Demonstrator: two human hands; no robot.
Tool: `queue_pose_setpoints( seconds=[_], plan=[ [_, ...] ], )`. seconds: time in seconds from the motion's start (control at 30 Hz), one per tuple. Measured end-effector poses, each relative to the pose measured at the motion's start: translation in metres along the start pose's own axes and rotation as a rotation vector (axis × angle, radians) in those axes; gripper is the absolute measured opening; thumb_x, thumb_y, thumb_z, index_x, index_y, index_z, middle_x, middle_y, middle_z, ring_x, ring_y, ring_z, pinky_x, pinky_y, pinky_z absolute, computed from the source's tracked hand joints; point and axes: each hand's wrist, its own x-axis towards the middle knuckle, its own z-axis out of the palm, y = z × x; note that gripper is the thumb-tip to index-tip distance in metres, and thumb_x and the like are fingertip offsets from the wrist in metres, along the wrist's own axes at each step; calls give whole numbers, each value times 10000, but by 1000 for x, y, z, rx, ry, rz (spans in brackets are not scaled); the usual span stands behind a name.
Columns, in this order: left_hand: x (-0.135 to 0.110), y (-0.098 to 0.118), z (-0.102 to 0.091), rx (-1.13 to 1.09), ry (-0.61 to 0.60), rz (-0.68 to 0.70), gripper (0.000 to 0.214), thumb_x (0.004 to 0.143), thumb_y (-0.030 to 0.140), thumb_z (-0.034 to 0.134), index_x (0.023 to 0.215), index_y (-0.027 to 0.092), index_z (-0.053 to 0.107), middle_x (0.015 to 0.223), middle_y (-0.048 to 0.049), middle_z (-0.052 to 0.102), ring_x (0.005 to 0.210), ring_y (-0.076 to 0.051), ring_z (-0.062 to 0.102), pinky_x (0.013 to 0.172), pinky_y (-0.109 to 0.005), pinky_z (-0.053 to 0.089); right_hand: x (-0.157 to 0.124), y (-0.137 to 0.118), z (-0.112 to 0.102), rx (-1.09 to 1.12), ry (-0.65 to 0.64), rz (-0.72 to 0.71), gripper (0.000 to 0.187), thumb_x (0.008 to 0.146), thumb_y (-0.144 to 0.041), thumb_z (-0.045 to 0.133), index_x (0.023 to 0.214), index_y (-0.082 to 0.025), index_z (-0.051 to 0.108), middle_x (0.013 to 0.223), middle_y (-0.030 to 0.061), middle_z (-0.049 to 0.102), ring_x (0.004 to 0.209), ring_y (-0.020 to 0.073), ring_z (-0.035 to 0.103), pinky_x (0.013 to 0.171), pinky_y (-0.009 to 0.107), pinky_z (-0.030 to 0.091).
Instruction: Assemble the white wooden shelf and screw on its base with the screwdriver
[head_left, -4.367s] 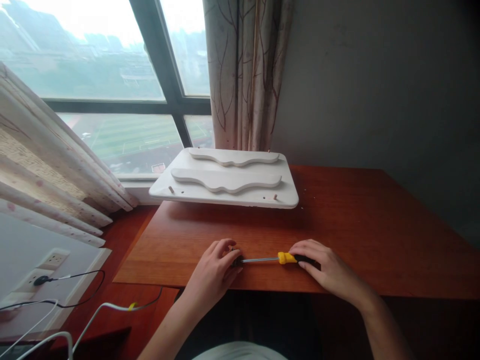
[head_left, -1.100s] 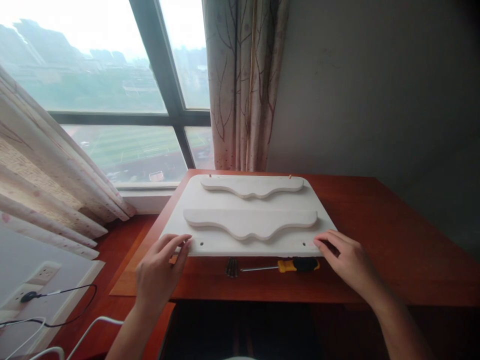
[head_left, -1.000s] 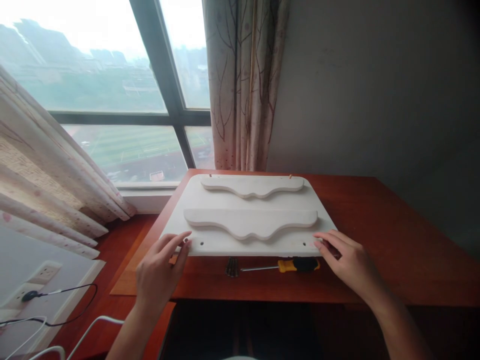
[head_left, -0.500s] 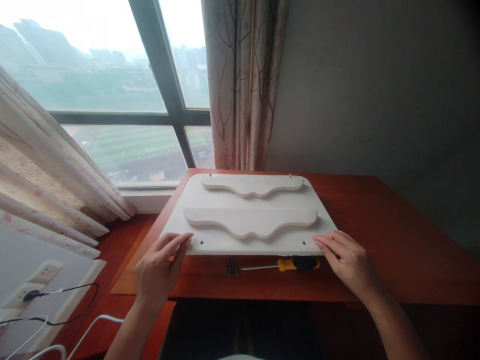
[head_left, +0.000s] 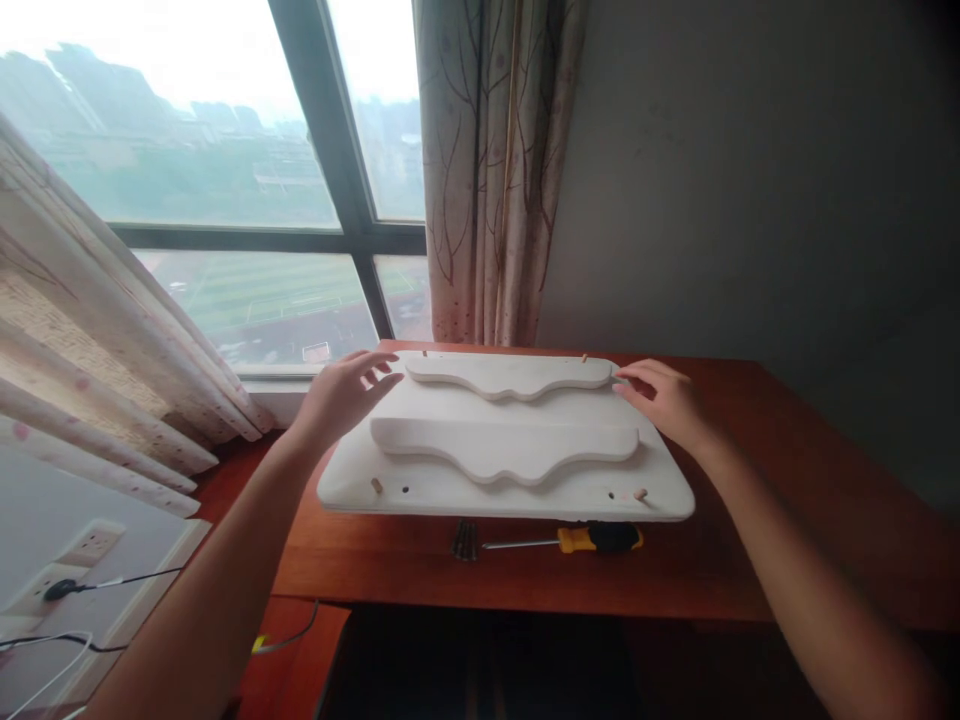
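White board (head_left: 502,503), round-cornered, lying on the worktop (head_left: 420,580); two white scalloped rails (head_left: 502,450), laid parallel across it; pale wooden dowels (head_left: 376,486), projecting near its corners.

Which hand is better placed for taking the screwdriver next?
Probably the right hand: the screwdriver lies with its handle toward that side, nearer that hand. The left hand is by the far left corner of the white panel.

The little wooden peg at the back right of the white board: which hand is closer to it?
Right. The right hand is just to the right of the peg; the left hand is way over by the other side of the white board.
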Motion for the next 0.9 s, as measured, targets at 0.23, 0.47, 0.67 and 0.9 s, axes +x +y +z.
queue_pose_setpoints(
  seconds=[0.23, 0.47, 0.67, 0.9],
  plan=[
    [56, -8, 32, 238, -227, 285, 456, 910, 492, 603, 1245, 203, 712, 1318, -137, 672, 1098, -328, 678, 890, -410, 538, 31, 35, 40, -213, -184, -192, 284, 901, -360, 671, 1138, -210, 717, 1139, 119, 682, 1057, 310, 635, 944, 466, 529],
    [63, -12, 38, 266, -247, 309, 448, 899, 490, 628, 1238, 213, 723, 1235, -122, 720, 1087, -333, 682, 873, -401, 539, 35, 39, 43, -233, -172, -199, 258, 918, -349, 660, 1110, -190, 724, 1136, 129, 710, 1028, 308, 656, 921, 439, 528],
    [64, -17, 44, 259, -214, 333, 442, 905, 470, 640, 1252, 205, 712, 1237, -122, 720, 1117, -331, 670, 885, -400, 539, 41, 49, 47, -194, -155, -154, 256, 953, -361, 607, 1143, -229, 717, 1140, 96, 745, 1008, 287, 697, 879, 405, 536],
    [65, -34, 53, 201, -83, 294, 311, 932, 380, 588, 1118, 190, 750, 1198, -113, 721, 940, -280, 717, 761, -343, 540, 43, 56, 54, -105, -102, -144, 264, 955, -410, 592, 1058, -210, 730, 1125, 111, 749, 1045, 283, 699, 951, 422, 537]
  ],
)
